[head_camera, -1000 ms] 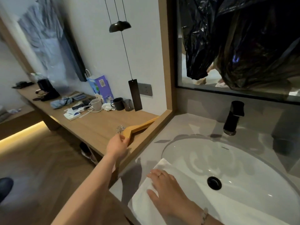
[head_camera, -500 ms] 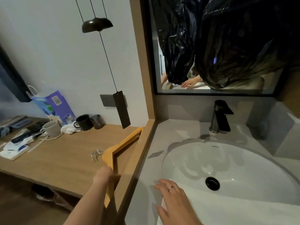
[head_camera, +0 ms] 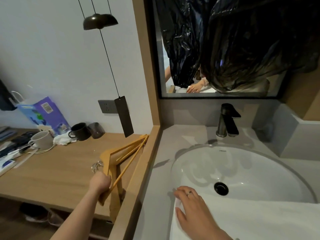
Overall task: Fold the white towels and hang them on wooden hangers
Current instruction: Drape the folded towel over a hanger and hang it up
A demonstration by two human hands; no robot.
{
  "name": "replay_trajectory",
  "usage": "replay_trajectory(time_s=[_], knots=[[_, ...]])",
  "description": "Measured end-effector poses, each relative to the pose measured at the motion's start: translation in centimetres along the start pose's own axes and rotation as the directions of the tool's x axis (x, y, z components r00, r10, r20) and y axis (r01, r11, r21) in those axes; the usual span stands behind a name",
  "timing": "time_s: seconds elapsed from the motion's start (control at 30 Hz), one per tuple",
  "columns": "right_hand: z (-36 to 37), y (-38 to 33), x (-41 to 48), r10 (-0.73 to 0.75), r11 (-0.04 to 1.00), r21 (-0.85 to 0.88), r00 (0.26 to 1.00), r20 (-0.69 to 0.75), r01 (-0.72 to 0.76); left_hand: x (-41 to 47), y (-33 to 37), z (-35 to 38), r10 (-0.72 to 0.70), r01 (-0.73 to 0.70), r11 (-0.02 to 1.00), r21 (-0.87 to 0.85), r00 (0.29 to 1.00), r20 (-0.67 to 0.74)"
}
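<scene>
Moved: I am drawing one wooden hanger (head_camera: pixel 106 160) off the second hanger (head_camera: pixel 115 208).
Left hand (head_camera: pixel 100 183): fingers gripping that wooden hanger.
Right hand (head_camera: pixel 192 205): fingers lying wide on the white towel (head_camera: pixel 242 222).

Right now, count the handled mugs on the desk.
2: a white mug by the blue bag, a black mug right of it beside a dark tumbler. Others may be hidden.

Wooden surface's (head_camera: pixel 57 174) cluttered: white mug (head_camera: pixel 42 140), black mug (head_camera: pixel 80 131), blue paper bag (head_camera: pixel 44 113) by the wall. Dark faucet (head_camera: pixel 225 120) stands behind the sink (head_camera: pixel 242 163) — mirror above.
</scene>
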State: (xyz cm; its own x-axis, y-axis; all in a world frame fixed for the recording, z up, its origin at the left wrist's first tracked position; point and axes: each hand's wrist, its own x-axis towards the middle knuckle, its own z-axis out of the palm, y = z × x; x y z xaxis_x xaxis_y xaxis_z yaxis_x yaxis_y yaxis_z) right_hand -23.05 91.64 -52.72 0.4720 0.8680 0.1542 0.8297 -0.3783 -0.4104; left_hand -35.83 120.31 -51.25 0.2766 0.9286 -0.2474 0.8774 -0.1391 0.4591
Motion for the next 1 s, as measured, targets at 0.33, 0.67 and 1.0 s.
replay_trajectory(time_s=[0.33, 0.67, 1.0], knots=[[-1.3, -0.3, -1.7, 0.040, 0.994, 0.102, 0.999, 0.020, -0.042, -6.9, 0.8, -2.2, -0.061, 0.003, 0.921, -0.389, 0.989, -0.137], [-7.6, 6.8, -6.9, -0.079, 0.997, -0.003, 0.996, 0.037, 0.079, -20.5, 4.9, 3.8, -0.076, -0.005, 0.928, -0.374, 0.976, -0.202], [-12.6, 15.5, -16.0, 0.002, 0.998, -0.059, 0.993, 0.120, 0.005, -34.9, 8.9, 12.5, -0.090, 0.028, 0.923, -0.383, 0.986, -0.142]])
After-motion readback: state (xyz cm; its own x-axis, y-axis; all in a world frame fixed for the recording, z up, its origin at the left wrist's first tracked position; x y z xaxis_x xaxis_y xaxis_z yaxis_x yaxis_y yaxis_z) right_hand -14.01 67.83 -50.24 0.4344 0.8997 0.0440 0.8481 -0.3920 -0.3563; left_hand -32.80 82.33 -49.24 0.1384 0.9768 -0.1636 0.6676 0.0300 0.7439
